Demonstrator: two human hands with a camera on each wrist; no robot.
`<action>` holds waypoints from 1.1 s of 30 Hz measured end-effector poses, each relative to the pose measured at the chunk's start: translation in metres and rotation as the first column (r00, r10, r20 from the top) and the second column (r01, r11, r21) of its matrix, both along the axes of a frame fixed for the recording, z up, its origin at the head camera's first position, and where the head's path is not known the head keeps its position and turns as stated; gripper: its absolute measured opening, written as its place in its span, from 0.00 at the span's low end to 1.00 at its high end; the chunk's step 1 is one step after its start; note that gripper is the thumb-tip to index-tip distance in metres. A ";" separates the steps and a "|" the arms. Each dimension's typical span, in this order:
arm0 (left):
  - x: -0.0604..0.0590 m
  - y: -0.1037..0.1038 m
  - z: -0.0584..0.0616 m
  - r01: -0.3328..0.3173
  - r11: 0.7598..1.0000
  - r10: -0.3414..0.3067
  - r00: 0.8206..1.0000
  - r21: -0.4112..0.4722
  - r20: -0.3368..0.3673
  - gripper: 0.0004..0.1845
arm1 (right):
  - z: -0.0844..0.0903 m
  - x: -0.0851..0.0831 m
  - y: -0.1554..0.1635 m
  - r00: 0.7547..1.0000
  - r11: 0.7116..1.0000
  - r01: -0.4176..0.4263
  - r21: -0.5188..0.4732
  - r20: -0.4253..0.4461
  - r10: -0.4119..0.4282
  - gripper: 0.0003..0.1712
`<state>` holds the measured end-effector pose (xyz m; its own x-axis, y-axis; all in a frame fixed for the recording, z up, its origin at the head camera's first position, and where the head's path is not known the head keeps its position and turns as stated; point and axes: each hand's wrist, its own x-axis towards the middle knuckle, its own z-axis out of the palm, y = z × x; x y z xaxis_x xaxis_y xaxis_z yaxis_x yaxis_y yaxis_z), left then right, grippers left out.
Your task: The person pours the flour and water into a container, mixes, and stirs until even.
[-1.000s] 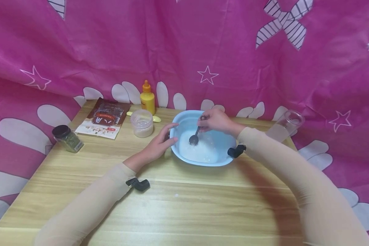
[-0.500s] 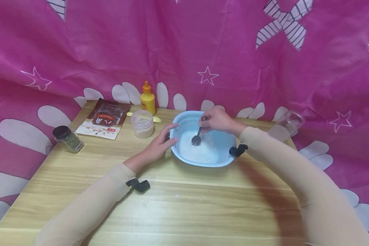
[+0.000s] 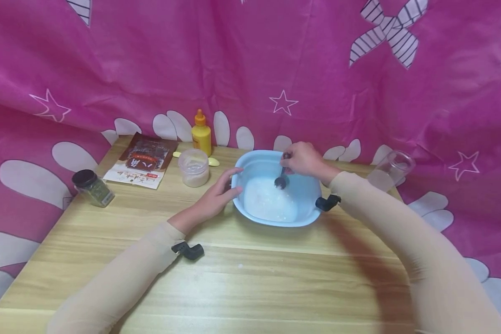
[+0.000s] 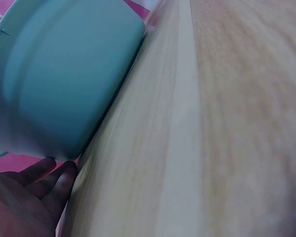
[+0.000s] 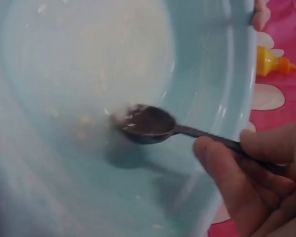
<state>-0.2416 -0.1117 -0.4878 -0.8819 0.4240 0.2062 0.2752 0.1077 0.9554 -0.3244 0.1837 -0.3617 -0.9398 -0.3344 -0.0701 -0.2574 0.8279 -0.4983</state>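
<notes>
A light blue plastic basin point(image 3: 244, 211) stands on the wooden table, with whitish liquid and pale bits in its bottom. My left hand point(image 3: 208, 199) holds its left side, thumb and index finger on the rim. In the left wrist view, the other fingers point(image 4: 59, 187) lie against the outer wall, low near the table. My right hand point(image 3: 304, 160) pinches the handle of a small dark spoon point(image 3: 280, 183) between thumb and fingers, above the basin's right half. Seen from the right wrist, the spoon's round bowl point(image 5: 147, 123) faces up, wet and shiny inside, over the liquid's edge.
Left of the basin stand a clear tub point(image 3: 194, 169) of pale powder, a yellow bottle point(image 3: 201, 137) and a yellow utensil point(image 3: 213, 162). Farther left are a brown-and-white packet point(image 3: 141, 160) and a black-lidded jar point(image 3: 93, 189). A clear tilted container point(image 3: 390, 171) is behind the right arm.
My right hand has moved the spoon to the right and slightly back through the basin, lifting it away from the liquid's middle. The left hand has stayed on the rim.
</notes>
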 end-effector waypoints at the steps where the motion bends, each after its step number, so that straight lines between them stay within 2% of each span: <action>1: 0.000 0.000 0.000 0.000 1.000 0.000 1.000 0.000 -0.001 0.31 | 0.001 0.001 0.000 1.000 1.000 -0.006 0.018 -0.005 0.006 0.07; 5: -0.001 0.001 -0.001 -0.007 1.000 0.007 1.000 -0.005 -0.005 0.31 | 0.002 0.002 0.000 0.998 0.997 -0.031 0.065 -0.059 0.034 0.07; 8: -0.001 0.002 0.000 -0.009 1.000 0.009 1.000 -0.005 -0.004 0.31 | -0.002 0.001 -0.001 0.995 0.997 -0.069 0.035 -0.073 0.071 0.07; 14: -0.001 0.000 -0.001 0.002 1.000 -0.002 1.000 0.012 -0.008 0.31 | -0.003 0.001 -0.004 0.976 0.974 -0.219 -0.066 -0.013 0.218 0.04; 17: -0.002 0.000 -0.001 0.009 1.000 -0.009 1.000 0.013 -0.012 0.31 | -0.001 0.003 -0.004 0.962 0.960 -0.266 -0.092 0.034 0.270 0.03; 20: -0.002 0.000 -0.001 0.009 1.000 -0.009 1.000 0.010 -0.013 0.31 | -0.001 0.003 -0.004 0.968 0.967 -0.250 -0.055 0.020 0.251 0.04; 25: -0.002 0.001 -0.001 0.005 1.000 -0.005 1.000 0.007 -0.006 0.31 | -0.003 0.001 -0.004 0.989 0.991 -0.128 0.049 -0.070 0.131 0.06; 28: -0.003 0.001 -0.002 0.010 1.000 -0.010 1.000 0.012 -0.005 0.31 | -0.005 0.001 -0.006 0.992 0.994 -0.103 0.023 -0.074 0.105 0.07; 33: -0.003 0.001 -0.003 0.019 1.000 -0.019 1.000 0.016 -0.003 0.31 | -0.009 0.002 -0.013 0.985 0.988 -0.150 -0.043 -0.088 0.145 0.07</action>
<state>-0.2443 -0.1107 -0.4907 -0.8733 0.4368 0.2156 0.2795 0.0870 0.9562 -0.3219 0.1703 -0.3704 -0.8818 -0.4708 0.0273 -0.4178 0.7530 -0.5085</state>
